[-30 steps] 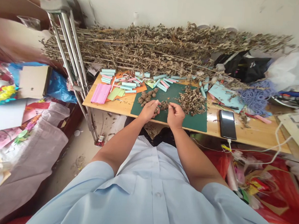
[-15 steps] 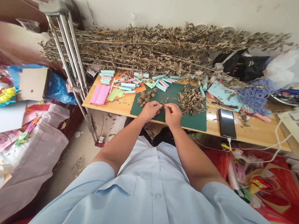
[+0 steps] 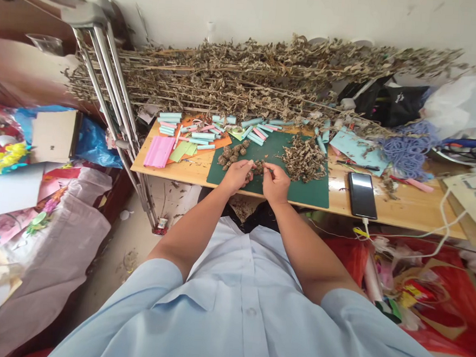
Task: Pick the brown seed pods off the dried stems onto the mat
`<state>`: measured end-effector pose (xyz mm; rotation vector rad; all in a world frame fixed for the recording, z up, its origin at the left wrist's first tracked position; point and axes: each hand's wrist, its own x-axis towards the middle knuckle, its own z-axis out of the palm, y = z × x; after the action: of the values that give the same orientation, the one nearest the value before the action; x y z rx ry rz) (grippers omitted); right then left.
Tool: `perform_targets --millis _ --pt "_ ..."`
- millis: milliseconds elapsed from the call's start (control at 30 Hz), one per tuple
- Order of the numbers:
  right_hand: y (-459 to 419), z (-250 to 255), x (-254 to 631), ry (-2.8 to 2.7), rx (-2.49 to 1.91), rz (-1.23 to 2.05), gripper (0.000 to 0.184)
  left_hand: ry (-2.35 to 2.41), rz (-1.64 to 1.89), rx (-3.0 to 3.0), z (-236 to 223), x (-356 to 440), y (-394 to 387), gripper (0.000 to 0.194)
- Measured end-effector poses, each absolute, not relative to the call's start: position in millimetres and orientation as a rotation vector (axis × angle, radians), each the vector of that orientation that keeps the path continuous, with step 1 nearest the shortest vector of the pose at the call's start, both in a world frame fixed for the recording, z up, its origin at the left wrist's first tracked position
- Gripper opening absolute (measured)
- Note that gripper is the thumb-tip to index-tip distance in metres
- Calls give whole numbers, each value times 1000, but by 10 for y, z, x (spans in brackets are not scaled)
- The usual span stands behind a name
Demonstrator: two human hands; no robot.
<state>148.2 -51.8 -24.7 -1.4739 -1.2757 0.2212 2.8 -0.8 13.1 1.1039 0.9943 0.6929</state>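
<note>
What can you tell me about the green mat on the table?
It is a flat, dark green rectangular mat with a smooth, plastic-looking surface, lying on the wooden table near its front edge. Small dark clumps sit on its left part and a heap of dried leaves on its right. The left hand and right hand are over its near middle, and rolled paper tubes lie along its far edge.

Small dried-leaf balls (image 3: 230,154), loosely clustered
</note>
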Motion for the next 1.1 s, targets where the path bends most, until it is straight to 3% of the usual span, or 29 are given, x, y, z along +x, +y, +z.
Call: perform_targets --millis 267,500,1100 --pt "-574 -211 1501 -1626 -1235 469 35 971 716 1053 162 13 -9 50" --pt "-566 -287 1490 -1688 -1236 422 22 977 714 1103 193 29 -43 46" --pt "-560 -255 1478 -1609 -1274 342 22 951 754 1219 4 6 -23 28"
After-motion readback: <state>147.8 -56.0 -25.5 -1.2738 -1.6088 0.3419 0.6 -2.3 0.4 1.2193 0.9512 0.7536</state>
